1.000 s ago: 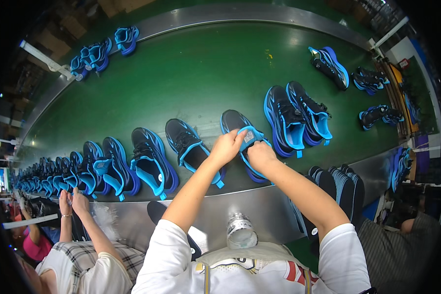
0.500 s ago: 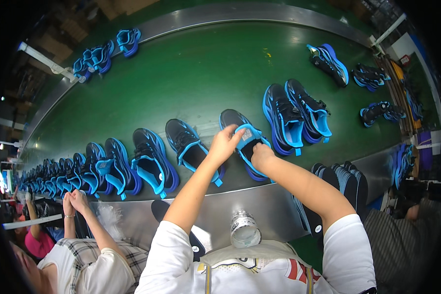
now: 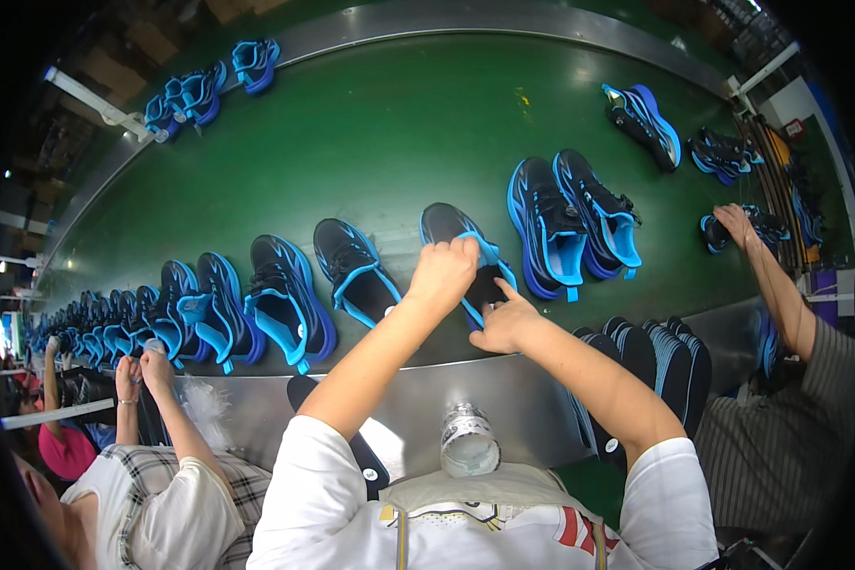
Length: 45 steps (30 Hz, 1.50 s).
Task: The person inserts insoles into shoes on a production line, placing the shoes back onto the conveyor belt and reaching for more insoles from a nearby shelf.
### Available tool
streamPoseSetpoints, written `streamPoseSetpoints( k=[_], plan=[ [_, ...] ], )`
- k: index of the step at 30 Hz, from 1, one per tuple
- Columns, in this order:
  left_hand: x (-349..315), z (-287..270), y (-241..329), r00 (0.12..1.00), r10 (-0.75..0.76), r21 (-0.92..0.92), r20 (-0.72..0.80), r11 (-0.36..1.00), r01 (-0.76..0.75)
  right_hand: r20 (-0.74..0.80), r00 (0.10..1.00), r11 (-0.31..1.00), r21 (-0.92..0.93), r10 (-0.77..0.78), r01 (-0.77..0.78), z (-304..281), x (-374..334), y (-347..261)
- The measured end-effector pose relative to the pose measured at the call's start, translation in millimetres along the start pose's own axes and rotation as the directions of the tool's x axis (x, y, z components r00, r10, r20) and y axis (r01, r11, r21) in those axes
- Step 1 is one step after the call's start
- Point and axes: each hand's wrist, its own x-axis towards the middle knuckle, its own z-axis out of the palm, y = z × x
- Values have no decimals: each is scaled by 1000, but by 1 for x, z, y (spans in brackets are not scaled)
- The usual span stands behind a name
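While my left hand [image 3: 444, 273] is closed on the blue tongue [image 3: 488, 251] of a black shoe [image 3: 449, 224], my right hand [image 3: 505, 323] is at the heel end, thumb spread from the fingers along the collar. I cannot tell whether the right hand grips the heel or only rests against it. The shoe lies at the near side of the green table [image 3: 370, 133], in front of me, toe pointing far and heel toward the steel edge [image 3: 532, 394].

A single shoe [image 3: 345, 249] stands just left of it, and a pair of shoes [image 3: 553, 228] stands to the right. Insoles [image 3: 670, 363] stand in a row on the near right; a clear jar [image 3: 469, 446] is nearest my body. At the far right, a co-worker's hand [image 3: 734, 226] touches another shoe [image 3: 714, 234].

Risks, in my judgement: if I pull the tongue without the heel being braced, the shoe may twist or slide into a neighbour. Too hard a pull could strain the tongue's stitching. Pressure from my right thumb could fold the heel collar inward. A dropped right elbow could disturb the insoles, and a careless backward sweep of either forearm could tip the jar.
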Motion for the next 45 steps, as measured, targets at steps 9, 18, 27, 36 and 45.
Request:
streamPoseSetpoints(
  k=[9,18,27,36,45],
  plan=[
    [-13,-12,5,995,93,29,28,995,-94,-945,245,918,282,217,277,95,-45,-17],
    [-11,-17,32,979,192,358,68,911,-203,-951,176,907,297,253,299,118,-49,-23],
    [17,-2,10,974,83,138,212,984,-114,-906,279,874,394,318,283,84,-64,-18],
    [6,-76,-23,793,-491,-932,361,-200,301,-596,352,688,672,722,-273,184,-166,10],
    [69,-68,37,914,-49,-824,402,416,384,-460,384,581,752,801,-311,234,-215,4]
  ],
)
